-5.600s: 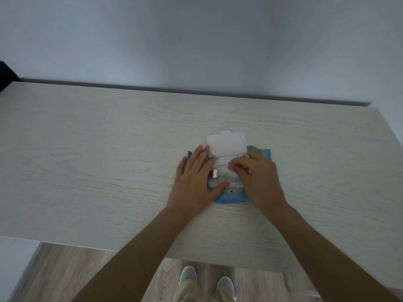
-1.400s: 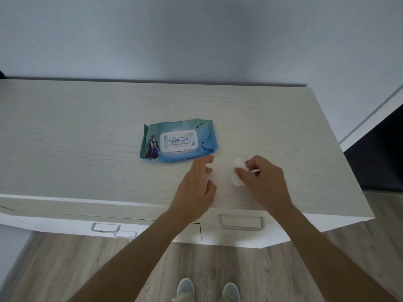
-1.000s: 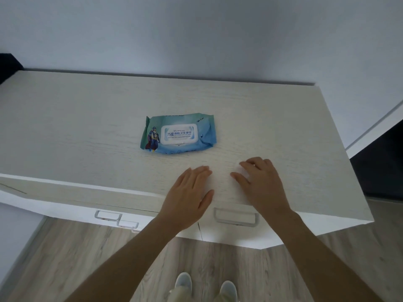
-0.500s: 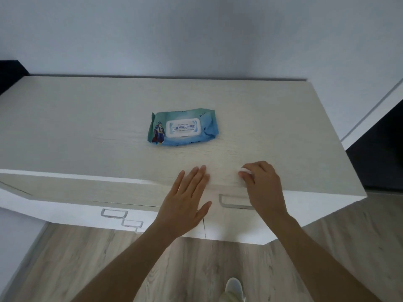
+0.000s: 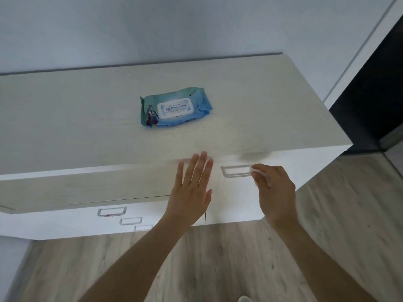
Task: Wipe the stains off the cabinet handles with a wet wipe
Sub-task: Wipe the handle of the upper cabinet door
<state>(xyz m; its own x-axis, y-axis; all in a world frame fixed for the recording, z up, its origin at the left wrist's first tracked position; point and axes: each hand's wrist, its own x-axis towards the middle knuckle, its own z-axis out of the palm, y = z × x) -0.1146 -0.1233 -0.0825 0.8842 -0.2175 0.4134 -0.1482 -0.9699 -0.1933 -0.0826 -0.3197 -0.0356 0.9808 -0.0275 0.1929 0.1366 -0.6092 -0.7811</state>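
My right hand pinches a small folded white wet wipe and holds it against the right end of a silver handle on the top right drawer front. Fingers spread, my left hand lies flat on the cabinet front edge, left of that handle, and holds nothing. The blue-green wet wipe pack lies on the cabinet top with its lid closed. Further silver handles show on the lower left drawers.
A pale wall runs behind the cabinet. To the right there is a dark opening beside a white frame. Grey wood flooring lies below, and a shoe tip shows at the bottom edge.
My right hand came down from the cabinet top's edge to the right drawer handle with the wipe. The left hand slid a little forward on the edge. The view tilted down.
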